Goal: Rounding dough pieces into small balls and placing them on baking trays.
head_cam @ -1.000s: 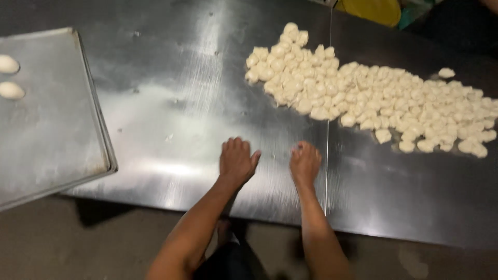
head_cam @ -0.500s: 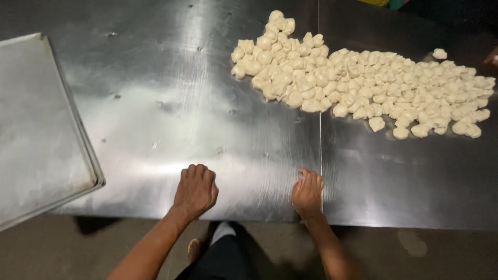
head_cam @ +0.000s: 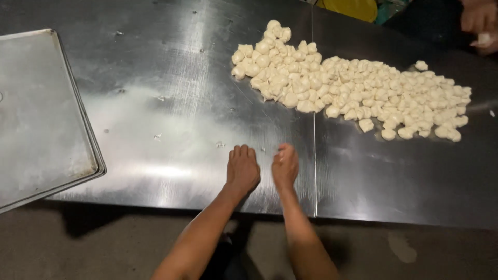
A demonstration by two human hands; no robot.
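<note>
Left hand [head_cam: 243, 168]: fingers curled under, knuckles up, palm pressed down on the steel table [head_cam: 171, 103]. Whether anything lies beneath the palm cannot be told. Right hand [head_cam: 285, 166]: fingers bent and cupped, edge of the hand on the table just left of the seam between the two steel sheets; a pale bit shows at the fingertips, too small to identify.

Versus half a second ago: the hands sit closer together, nearly touching, where they were well apart. One second ago both palms were spread flat with fingers extended; now both are curled.

The pile of dough pieces [head_cam: 353, 91], small pale lumps in a long heap, lies well beyond the hands, up and to the right, straddling the seam. One stray piece [head_cam: 421, 65] sits just above the heap.

Metal tray [head_cam: 41, 114], rectangular, grey, lies at the left table edge, overhanging toward the floor [head_cam: 78, 243].

Top right corner: another person's hand [head_cam: 480, 23] holding a pale lump. Yellow object [head_cam: 353, 8] at the top edge, shape unclear.

No labels or signs legible.
</note>
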